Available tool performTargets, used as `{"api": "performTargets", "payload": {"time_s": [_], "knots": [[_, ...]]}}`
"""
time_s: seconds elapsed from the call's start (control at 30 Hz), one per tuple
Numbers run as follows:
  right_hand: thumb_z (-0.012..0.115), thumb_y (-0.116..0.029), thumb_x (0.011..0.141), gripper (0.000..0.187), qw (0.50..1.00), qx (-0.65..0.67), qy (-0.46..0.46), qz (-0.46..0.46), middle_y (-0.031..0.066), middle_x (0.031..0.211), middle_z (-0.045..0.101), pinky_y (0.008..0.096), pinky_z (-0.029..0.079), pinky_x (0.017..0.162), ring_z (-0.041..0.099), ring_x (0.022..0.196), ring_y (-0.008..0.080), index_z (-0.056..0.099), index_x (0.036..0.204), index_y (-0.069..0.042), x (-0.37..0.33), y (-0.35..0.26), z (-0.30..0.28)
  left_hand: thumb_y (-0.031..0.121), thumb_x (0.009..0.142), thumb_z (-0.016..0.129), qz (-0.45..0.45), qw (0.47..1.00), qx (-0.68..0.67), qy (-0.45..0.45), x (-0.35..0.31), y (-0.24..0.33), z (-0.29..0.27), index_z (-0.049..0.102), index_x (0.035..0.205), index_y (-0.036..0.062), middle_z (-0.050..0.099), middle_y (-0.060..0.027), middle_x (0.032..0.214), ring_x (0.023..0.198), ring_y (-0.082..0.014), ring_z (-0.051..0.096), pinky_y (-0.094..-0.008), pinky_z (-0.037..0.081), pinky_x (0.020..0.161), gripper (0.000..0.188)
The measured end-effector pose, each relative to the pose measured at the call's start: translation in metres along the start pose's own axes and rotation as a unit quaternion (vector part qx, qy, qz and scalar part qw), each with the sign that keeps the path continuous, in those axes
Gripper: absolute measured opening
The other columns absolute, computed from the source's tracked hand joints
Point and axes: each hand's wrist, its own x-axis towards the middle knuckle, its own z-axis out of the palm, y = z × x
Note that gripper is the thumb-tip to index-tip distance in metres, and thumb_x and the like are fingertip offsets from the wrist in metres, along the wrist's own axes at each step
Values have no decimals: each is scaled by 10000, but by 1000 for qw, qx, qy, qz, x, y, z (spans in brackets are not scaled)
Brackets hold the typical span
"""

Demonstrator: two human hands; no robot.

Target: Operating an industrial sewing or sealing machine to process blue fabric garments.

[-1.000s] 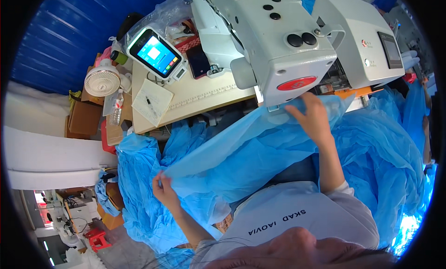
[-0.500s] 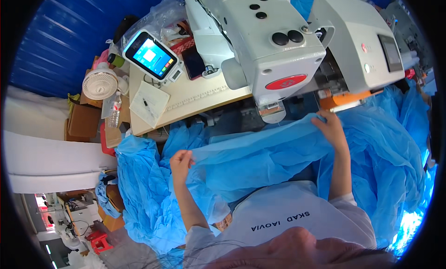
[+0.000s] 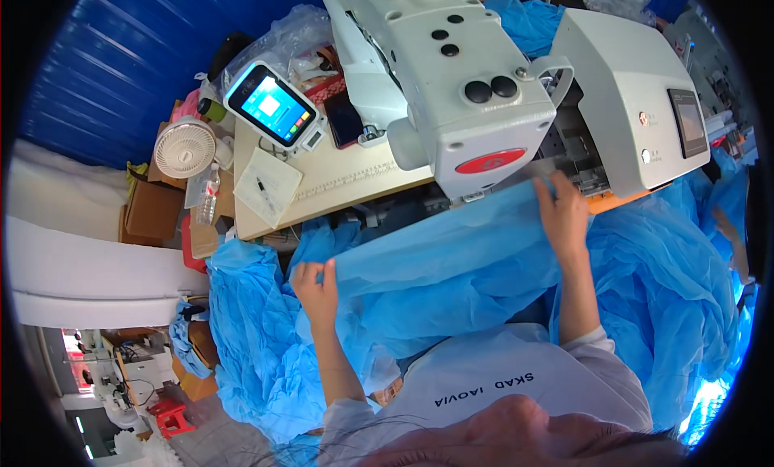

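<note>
A strip of thin, see-through blue fabric (image 3: 435, 245) stretches between my two hands in front of a white sewing machine (image 3: 492, 128). At its left end my left hand (image 3: 315, 289) pinches the edge between thumb and fingers. My right hand (image 3: 563, 213) grips the other end, higher up, close to the machine's metal parts right of the sewing head. The upper edge of the fabric runs just below the head and hides the needle area. More of the same fabric hangs in loose folds toward my lap.
Heaped blue fabric (image 3: 262, 338) lies at the left, with another heap (image 3: 653, 273) at the right. On the pale table (image 3: 339, 181) are a lit control screen (image 3: 272, 106), a notebook with a pen (image 3: 267, 186) and a phone. A white fan (image 3: 185, 148) and a plastic bottle (image 3: 209, 194) stand left.
My right hand has moved up toward the machine, raising that end of the fabric. The strip now covers the area below the sewing head. A blurred hand shows at the far right edge.
</note>
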Motion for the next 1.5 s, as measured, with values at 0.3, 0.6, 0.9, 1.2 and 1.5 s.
{"api": "performTargets", "payload": {"time_s": [0.3,0.6,0.9,1.2,1.5], "knots": [[575,-191,862,202,961,-254,106,-37,206,886,600,449,435,749,551,862,394,575,945,-7,30,62,2,183,805,694,-214,872,-382,-219,48,40,43,567,748,32,504,-9,680,660,-82,456,-243,356,584,205],[572,-233,882,307,975,-181,119,48,150,1051,533,446,355,870,470,985,353,496,1082,-12,20,67,19,136,826,672,-39,997,-56,-34,-34,-41,51,618,887,-4,632,-85,868,832,-237,597,-340,463,760,162],[638,-40,773,229,992,23,5,-125,157,1075,590,409,412,890,535,1041,352,594,995,-6,10,-7,-2,32,734,720,-382,592,-583,-404,-62,-113,-52,591,732,52,616,-36,705,624,-107,583,-240,465,592,130],[647,-385,831,485,967,15,-255,26,224,998,631,415,471,794,600,934,389,573,1065,34,5,-37,20,76,777,681,-252,942,-224,-4,-54,-101,-51,640,819,10,653,-87,827,757,-171,615,-275,468,718,88],[701,-252,795,435,935,139,-275,175,201,844,634,360,489,672,623,757,294,554,1073,49,-6,-5,-2,83,768,685,21,997,75,-14,-24,-131,13,675,868,54,665,-91,943,848,-236,618,-301,474,728,104]]}}
